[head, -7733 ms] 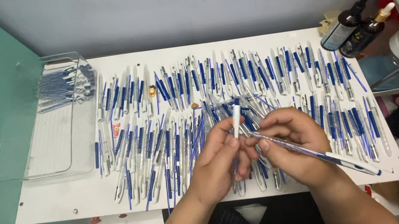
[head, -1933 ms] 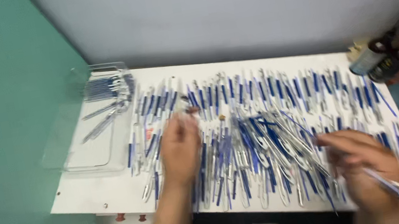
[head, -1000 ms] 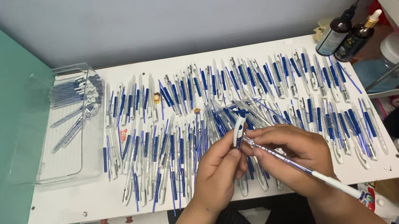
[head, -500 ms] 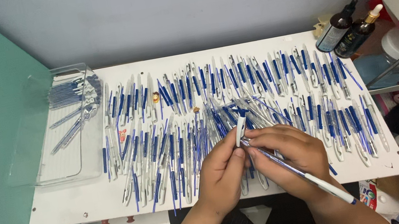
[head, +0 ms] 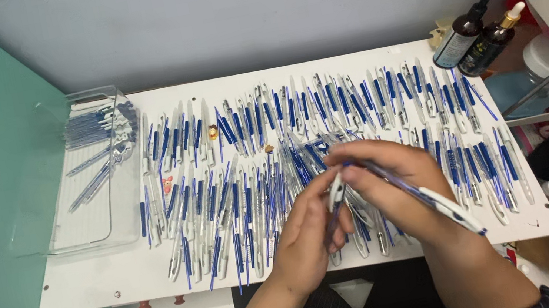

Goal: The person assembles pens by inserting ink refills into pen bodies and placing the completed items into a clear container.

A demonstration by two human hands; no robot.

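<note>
- Our left hand (head: 307, 234) pinches a white pen barrel (head: 335, 194) in its fingers. Our right hand (head: 400, 181) is closed on a blue-and-white pen (head: 442, 206) that sticks out past the wrist.
- Both hands meet over the middle of the surface (head: 87, 288). We think we are fitting pen parts together; lining up the ends needs care.
- Loose pens (head: 238, 119) lie in rows all around.
- A clear tray (head: 88, 228) on the left holds more pens.
- Two dark bottles (head: 473, 40) stand at the far right corner.
</note>
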